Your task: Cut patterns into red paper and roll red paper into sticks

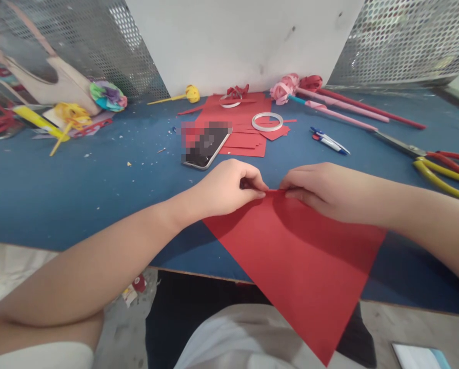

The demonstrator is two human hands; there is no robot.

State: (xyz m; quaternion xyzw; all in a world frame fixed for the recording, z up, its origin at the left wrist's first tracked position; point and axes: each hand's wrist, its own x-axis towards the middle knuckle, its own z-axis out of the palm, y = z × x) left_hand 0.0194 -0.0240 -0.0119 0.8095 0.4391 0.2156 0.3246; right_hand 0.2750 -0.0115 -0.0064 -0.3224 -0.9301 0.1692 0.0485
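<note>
A sheet of red paper [302, 261] hangs partly over the near edge of the blue table, one corner pointing down toward my lap. Its far edge looks narrowly folded or rolled between my hands. My left hand [233, 187] pinches that edge with thumb and fingers. Close beside it, my right hand [325, 192] pinches the same edge a little to the right. The parts of the edge under my fingers are hidden. Just beyond my left hand lies a phone [210, 146], its screen partly blurred out.
Behind are red paper sheets and strips [244, 148], a roll of tape [267, 122], and pens [331, 142]. Scissors [417, 151] lie at the right. Pink and red paper flowers [285, 88] rest by the white panel. A bag [48, 82] and a yellow paper flower [73, 115] are at left.
</note>
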